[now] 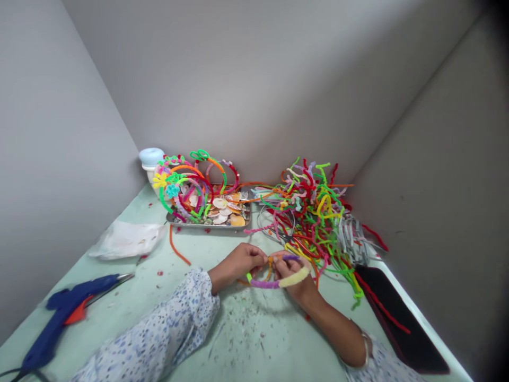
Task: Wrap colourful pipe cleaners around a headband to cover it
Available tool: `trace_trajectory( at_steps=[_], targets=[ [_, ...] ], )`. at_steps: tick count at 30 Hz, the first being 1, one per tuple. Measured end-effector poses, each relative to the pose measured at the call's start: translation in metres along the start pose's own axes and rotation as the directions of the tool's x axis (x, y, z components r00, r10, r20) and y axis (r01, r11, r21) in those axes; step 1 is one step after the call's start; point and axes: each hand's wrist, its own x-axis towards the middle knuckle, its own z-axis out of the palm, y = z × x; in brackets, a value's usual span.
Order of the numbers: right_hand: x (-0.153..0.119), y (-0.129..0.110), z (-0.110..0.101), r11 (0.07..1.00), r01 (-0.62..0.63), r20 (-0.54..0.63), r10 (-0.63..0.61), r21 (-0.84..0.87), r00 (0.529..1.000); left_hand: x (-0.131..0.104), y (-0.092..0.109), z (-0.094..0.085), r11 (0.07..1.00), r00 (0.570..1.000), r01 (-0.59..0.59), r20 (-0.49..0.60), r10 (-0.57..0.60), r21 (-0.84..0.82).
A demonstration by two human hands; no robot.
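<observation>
Between my hands is a curved headband (pixel 265 285) wrapped in pipe cleaner, with purple, pale yellow and green sections. My right hand (pixel 299 286) grips one side of it, fingers bent around the band. At the fingertips of both hands is an orange pipe cleaner (pixel 270 262), looped at the band. My left hand (pixel 240 262) is closed, thumb and fingers pinching this orange strand near the right fingertips. The exact contact of the fingertips is partly hidden.
Behind the hands, a metal tray (pixel 210 226) holds shell-like discs, with finished colourful headbands (pixel 191 183) over it. A tangled heap of pipe cleaners (pixel 318 212) lies back right. A blue glue gun (pixel 66 313), a white packet (pixel 127 240) and a black phone-like slab (pixel 392 313) flank the workspace.
</observation>
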Motion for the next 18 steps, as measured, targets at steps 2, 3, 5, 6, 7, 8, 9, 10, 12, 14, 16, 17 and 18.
trace_trajectory(
  at_steps=[2,3,5,6,7,8,9,10,12,14,16,17,18],
  targets=[
    [0.0004,0.0014,0.0,1.0,0.009,-0.004,-0.009,-0.018,1.0,-0.0008,-0.0001,0.0003,1.0,1.0,0.0,-0.004,0.0,-0.005],
    [0.0006,0.0016,0.0,0.999,0.019,-0.01,-0.02,-0.031,1.0,-0.0013,-0.0002,0.0006,1.0,1.0,-0.001,-0.006,0.001,-0.01],
    [0.0009,0.0016,0.0,0.997,0.045,-0.018,-0.046,-0.062,0.999,-0.0024,-0.0007,0.0011,1.0,1.0,-0.009,-0.003,0.008,-0.027],
    [0.0009,0.0015,-0.0001,0.996,0.051,-0.018,-0.053,-0.074,0.998,-0.0029,-0.0009,0.0012,0.999,1.0,-0.01,-0.002,0.01,-0.032],
    [0.0009,0.0013,-0.0002,0.996,0.049,-0.017,-0.05,-0.081,0.999,-0.0033,-0.0013,0.0013,0.999,1.0,-0.008,0.0,0.008,-0.032],
    [0.0008,0.001,-0.0003,0.996,0.04,-0.011,-0.041,-0.083,0.999,-0.0037,-0.0016,0.0014,1.0,1.0,-0.004,-0.002,0.004,-0.028],
    [0.0007,0.0007,-0.0004,0.996,0.028,-0.003,-0.028,-0.08,1.0,-0.0038,-0.002,0.0014,1.0,1.0,-0.001,-0.01,0.001,-0.022],
    [0.0007,0.0004,-0.0005,0.997,0.013,0.003,-0.012,-0.078,1.0,-0.0038,-0.0023,0.0014,1.0,1.0,0.001,-0.018,-0.001,-0.016],
    [0.0008,-0.0004,-0.0006,0.997,-0.018,0.011,0.019,-0.081,1.0,-0.0035,-0.0026,0.0014,1.0,0.999,0.003,-0.032,-0.004,-0.018],
    [0.0013,-0.001,-0.0005,0.994,-0.047,0.008,0.048,-0.097,0.999,-0.0028,-0.0024,0.0017,0.999,0.999,0.019,-0.035,-0.02,-0.034],
    [0.0019,-0.0009,0.0001,0.992,-0.081,-0.001,0.082,-0.096,0.997,-0.0022,-0.0019,0.0023,0.998,0.998,0.047,-0.036,-0.049,-0.045],
    [0.0022,-0.0008,0.0004,0.992,-0.095,-0.006,0.094,-0.089,0.996,-0.002,-0.0016,0.0026,0.997,0.997,0.06,-0.038,-0.062,-0.05],
    [0.0024,-0.0006,0.0009,0.992,-0.103,-0.011,0.102,-0.079,0.995,-0.0018,-0.0013,0.003,0.996,0.997,0.07,-0.038,-0.072,-0.055]
  ],
)
